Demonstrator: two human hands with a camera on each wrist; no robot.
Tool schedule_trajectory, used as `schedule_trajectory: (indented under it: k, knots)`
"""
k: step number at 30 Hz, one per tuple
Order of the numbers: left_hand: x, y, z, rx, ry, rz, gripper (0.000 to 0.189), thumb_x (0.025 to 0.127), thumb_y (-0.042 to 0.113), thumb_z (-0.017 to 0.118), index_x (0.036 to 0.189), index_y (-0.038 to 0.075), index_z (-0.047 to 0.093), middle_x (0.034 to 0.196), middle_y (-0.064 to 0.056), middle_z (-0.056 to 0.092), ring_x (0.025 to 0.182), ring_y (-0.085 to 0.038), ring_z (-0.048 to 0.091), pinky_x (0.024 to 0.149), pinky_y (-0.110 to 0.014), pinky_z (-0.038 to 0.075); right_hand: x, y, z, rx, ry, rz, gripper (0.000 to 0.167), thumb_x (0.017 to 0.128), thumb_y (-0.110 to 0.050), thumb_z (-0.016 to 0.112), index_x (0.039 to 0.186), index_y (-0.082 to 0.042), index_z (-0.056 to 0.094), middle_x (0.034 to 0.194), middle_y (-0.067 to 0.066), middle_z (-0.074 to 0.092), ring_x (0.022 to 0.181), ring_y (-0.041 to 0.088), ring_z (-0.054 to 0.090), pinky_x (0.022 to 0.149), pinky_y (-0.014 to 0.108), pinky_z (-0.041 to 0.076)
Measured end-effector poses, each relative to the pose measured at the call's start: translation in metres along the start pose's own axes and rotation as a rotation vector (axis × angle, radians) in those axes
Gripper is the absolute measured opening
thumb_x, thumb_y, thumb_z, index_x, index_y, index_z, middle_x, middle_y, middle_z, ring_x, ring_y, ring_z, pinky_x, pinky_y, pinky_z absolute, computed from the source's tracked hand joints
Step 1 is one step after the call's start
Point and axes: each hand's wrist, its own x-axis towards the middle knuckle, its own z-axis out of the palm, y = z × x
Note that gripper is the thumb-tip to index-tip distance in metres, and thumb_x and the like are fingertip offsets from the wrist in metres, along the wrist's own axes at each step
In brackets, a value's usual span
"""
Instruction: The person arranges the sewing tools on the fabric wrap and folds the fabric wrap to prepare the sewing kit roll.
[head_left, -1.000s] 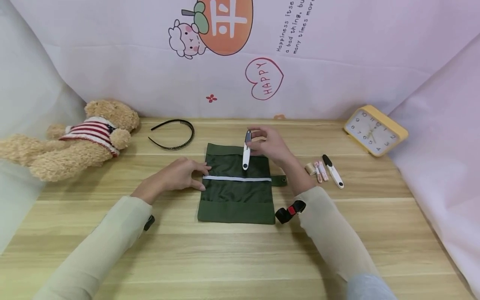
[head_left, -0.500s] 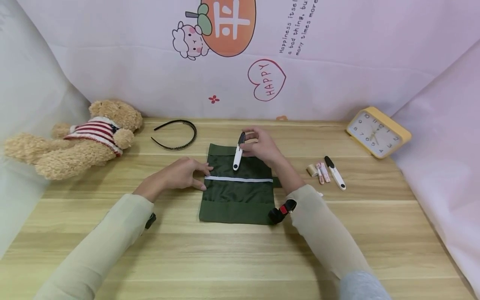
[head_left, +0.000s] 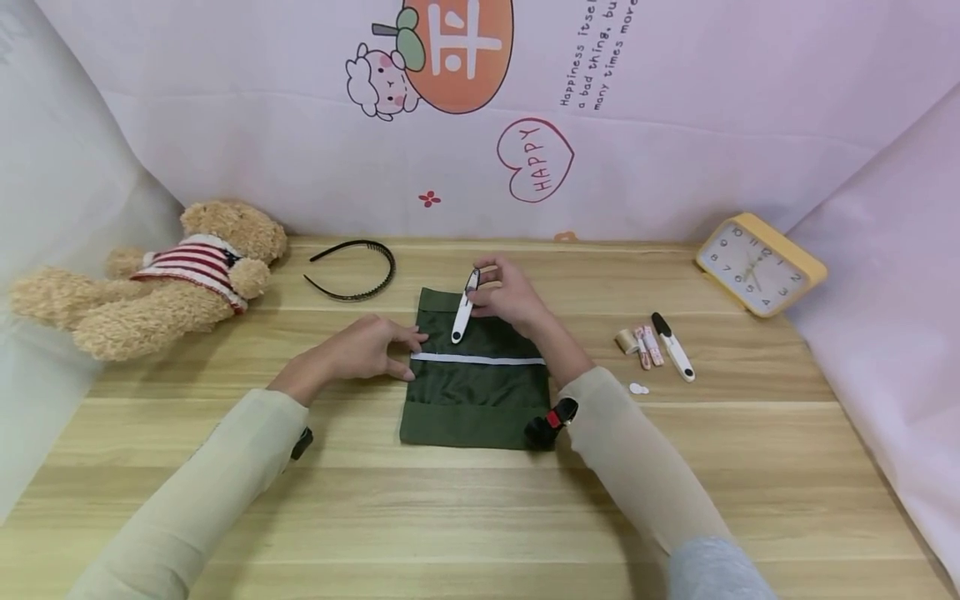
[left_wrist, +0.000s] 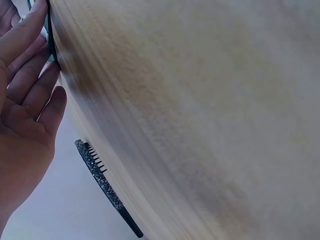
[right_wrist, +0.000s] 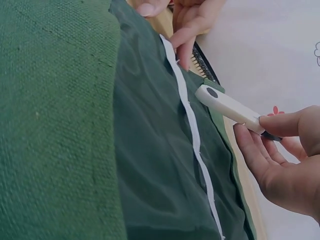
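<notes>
A dark green fabric pouch [head_left: 480, 425] lies unfolded, with a white elastic band [head_left: 487, 359] across its middle. My left hand [head_left: 367, 346] rests at its left edge, thumb and fingers apart and fingertips touching the cloth; the left wrist view shows these fingers nearly straight. Over the far half of the pouch, my right hand [head_left: 510, 296] pinches a slim white tool with a dark tip [head_left: 463, 317] between thumb and fingers. The tool's white end, marked with a black oval, points down toward the band. Fingers [right_wrist: 282, 122] cover part of its dark end in the right wrist view.
Right of the pouch lie a similar white tool with a black end [head_left: 675, 348], a thread spool [head_left: 626, 341], two small pink-patterned pieces [head_left: 647, 346] and white discs [head_left: 637, 388]. A yellow clock [head_left: 761, 265], black headband [head_left: 390, 267] and teddy bear [head_left: 180, 283] stand farther out.
My right hand has moved left over the pouch with the white tool, whose lower end has tilted further left. My left hand stays at the pouch's edge.
</notes>
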Motion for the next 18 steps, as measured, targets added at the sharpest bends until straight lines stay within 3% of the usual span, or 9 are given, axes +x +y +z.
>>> schedule_trajectory:
  k: [6,12,18]
  knots:
    - [0.0005,0.0010,0.0007,0.000,0.009,0.009,0.030,0.082,0.021,0.086,0.108,0.009,0.077,0.138,-0.006,0.062,0.136,-0.029,0.051,0.111,-0.049,0.040,0.0015,0.0035,0.0037,-0.002,0.000,0.010,0.055,0.094,0.015,0.059,0.143,0.009,0.035,0.112,0.018,0.049,0.087,0.024,0.063,0.086,0.050,0.058]
    - [0.0010,0.0018,0.0011,-0.009,0.005,-0.004,0.028,0.083,0.021,0.086,0.107,0.010,0.077,0.137,-0.006,0.063,0.136,-0.029,0.051,0.111,-0.048,0.040,0.0029,0.0061,0.0061,-0.035,-0.014,0.025,0.054,0.095,0.014,0.060,0.144,0.007,0.037,0.114,0.022,0.051,0.092,0.031,0.064,0.083,0.046,0.059]
    - [0.0004,0.0023,0.0009,-0.016,0.009,-0.008,0.027,0.083,0.020,0.086,0.106,0.010,0.077,0.137,-0.006,0.062,0.136,-0.030,0.051,0.110,-0.048,0.041,0.0028,0.0070,0.0073,-0.081,-0.056,0.038,0.052,0.094,0.013,0.062,0.139,0.007,0.038,0.113,0.022,0.052,0.087,0.029,0.066,0.080,0.043,0.060]
